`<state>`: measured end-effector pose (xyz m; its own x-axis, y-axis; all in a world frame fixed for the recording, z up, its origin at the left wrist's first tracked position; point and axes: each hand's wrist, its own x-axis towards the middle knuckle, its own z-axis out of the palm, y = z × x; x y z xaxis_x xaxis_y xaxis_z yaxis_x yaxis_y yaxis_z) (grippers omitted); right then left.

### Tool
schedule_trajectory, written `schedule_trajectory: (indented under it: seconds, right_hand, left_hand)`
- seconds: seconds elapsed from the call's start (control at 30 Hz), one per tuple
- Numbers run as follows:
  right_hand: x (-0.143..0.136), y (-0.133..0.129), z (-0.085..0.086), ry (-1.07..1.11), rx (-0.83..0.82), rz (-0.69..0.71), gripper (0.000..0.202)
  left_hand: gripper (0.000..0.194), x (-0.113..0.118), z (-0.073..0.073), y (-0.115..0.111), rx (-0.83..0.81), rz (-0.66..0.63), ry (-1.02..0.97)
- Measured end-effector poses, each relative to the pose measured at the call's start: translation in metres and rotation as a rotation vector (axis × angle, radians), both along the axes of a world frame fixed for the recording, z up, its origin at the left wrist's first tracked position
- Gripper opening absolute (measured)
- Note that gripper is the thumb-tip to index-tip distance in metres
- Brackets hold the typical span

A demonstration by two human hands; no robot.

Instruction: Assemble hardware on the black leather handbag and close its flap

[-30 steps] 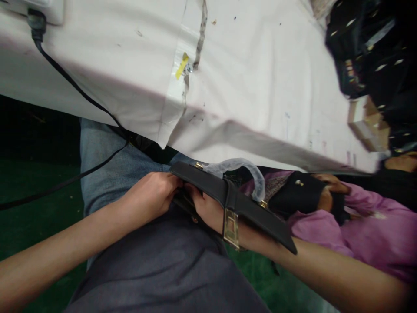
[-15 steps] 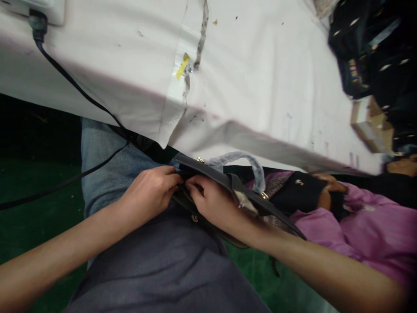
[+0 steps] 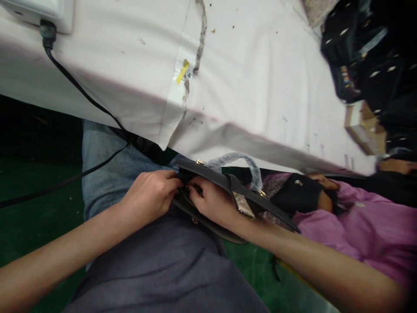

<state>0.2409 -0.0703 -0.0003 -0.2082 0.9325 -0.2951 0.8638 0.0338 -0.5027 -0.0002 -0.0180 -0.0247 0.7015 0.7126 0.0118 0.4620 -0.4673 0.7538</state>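
The black handbag (image 3: 208,191) lies on the person's lap just under the near edge of the desk (image 3: 247,87), its long axis running from the left hand down toward the right. Both hands meet at its left end: left hand (image 3: 148,198) pinched there, right hand (image 3: 211,202) curled on the bag beneath the gold clasp (image 3: 243,204), forearms converging.

fingertips of both hands hidden inside black handbag (image 3: 228,191); dark pile (image 3: 368,56) top right blurred, cut by edge.

L (image 3: 150,196) + R hand (image 3: 213,203), fingers pinched together
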Motion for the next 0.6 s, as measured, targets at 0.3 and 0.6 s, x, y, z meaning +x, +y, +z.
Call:
schedule_trajectory:
  seconds: [0.3, 0.6]
  right_hand:
    - [-0.012, 0.012, 0.025, -0.006, 0.009, -0.061, 0.014]
    - [-0.015, 0.024, 0.034, 0.215, -0.169, -0.094, 0.019]
  left_hand:
    - [0.025, 0.002, 0.003, 0.007, -0.04, -0.017, -0.043]
    - [0.023, 0.003, -0.003, 0.005, -0.182, 0.018, -0.143]
